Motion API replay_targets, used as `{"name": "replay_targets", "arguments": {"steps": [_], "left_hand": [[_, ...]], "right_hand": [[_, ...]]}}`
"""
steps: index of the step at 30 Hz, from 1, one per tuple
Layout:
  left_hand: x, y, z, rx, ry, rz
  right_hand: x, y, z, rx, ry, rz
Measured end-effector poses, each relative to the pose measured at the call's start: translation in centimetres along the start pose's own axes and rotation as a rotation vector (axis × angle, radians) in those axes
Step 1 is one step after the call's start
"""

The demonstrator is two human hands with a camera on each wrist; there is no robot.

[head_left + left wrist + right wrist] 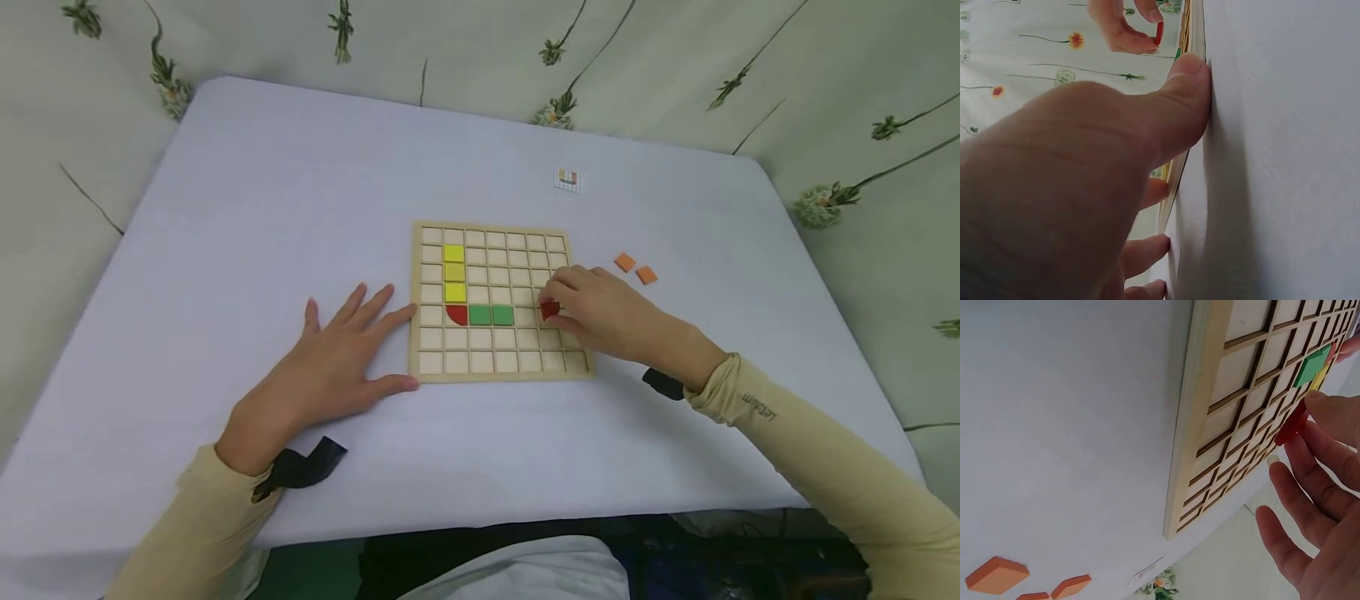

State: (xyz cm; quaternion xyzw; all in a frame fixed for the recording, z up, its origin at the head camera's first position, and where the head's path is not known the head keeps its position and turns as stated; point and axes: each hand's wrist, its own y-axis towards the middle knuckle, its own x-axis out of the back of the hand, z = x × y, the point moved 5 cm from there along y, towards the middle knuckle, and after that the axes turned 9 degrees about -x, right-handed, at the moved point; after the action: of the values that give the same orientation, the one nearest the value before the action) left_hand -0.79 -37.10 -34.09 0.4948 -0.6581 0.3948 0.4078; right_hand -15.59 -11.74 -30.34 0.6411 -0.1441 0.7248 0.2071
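Note:
A wooden grid board (487, 379) lies on the table with colored tiles in its squares. Yellow tiles (454, 272) run down its second column, ending at a red quarter-round tile (457, 314). Two green tiles (491, 315) continue to the right of that. My left hand (330, 358) is spread flat on the cloth, its thumb and index finger touching the board's left edge. Over the board's right side, my right hand (600, 308) pinches another red tile (1293, 422) between thumb and fingers, above the grid; its full outline is partly hidden by the fingers.
Orange tiles (636, 268) lie on the cloth to the right of the board. A small printed card (569, 181) with a colored pattern on a grid sits behind it. White cloth covers the table (300, 175), and a flower-patterned curtain (480, 50) hangs along the back.

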Motion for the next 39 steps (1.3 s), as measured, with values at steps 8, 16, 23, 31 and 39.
{"name": "replay_targets", "arguments": {"steps": [8,16,23,31,39], "left_hand": [[-0.3,1.1,-0.7,-0.032,0.01,0.0],[-0.1,1.7,-1.2,-0.053,0.021,-0.002],[0.0,1.6,-1.0,-0.051,0.032,-0.007],[0.1,1.0,-0.5,-0.037,0.023,-0.009],[0.0,-0.3,0.7,-0.005,0.01,-0.014]], "right_hand": [[-0.7,0.2,0.5,0.0,-0.017,0.008],[-1.1,0.3,0.4,-0.022,-0.025,0.033],[-1.2,0.4,0.6,-0.007,-0.032,0.026],[-1.0,0.4,0.7,0.015,-0.021,0.03],[-0.2,-0.9,-2.5,-0.081,-0.033,-0.036]]}}
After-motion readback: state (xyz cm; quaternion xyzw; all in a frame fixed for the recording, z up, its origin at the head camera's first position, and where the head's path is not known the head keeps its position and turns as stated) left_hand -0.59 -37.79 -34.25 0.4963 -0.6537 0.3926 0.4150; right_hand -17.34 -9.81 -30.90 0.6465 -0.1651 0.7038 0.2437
